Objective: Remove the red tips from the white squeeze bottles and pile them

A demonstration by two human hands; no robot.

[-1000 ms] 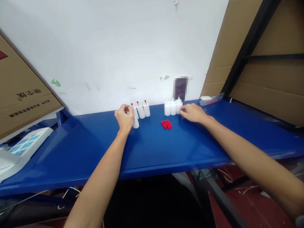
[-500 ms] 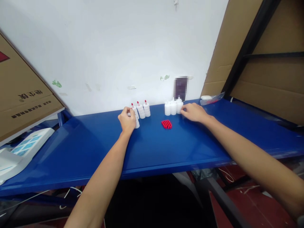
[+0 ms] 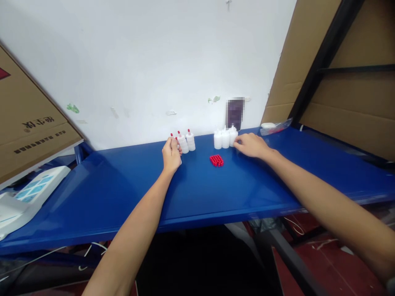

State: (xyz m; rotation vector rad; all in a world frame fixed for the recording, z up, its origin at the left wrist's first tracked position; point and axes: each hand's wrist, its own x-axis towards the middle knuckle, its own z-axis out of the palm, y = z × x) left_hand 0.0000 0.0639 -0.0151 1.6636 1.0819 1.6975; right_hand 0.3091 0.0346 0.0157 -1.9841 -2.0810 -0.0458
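My left hand [image 3: 171,154] is closed round a small white bottle with a red cap on the blue table [image 3: 123,193]. Two more red-capped white bottles [image 3: 187,142] stand just to its right, near the wall. A cluster of small red caps [image 3: 216,160] lies on the table between my hands. My right hand [image 3: 251,145] rests on the table with its fingertips against the rightmost of a group of uncapped white bottles [image 3: 224,139]; the fingers are curled.
A white device with blue buttons [image 3: 23,199] lies at the table's left end under a cardboard box [image 3: 27,123]. A plastic bag with a white piece [image 3: 274,127] sits at the back right. Cardboard sheets and a black frame [image 3: 321,53] stand on the right.
My left hand has moved right and a little toward the wall, bringing its bottle up against the row of capped bottles. My right hand has stayed at the uncapped bottles.
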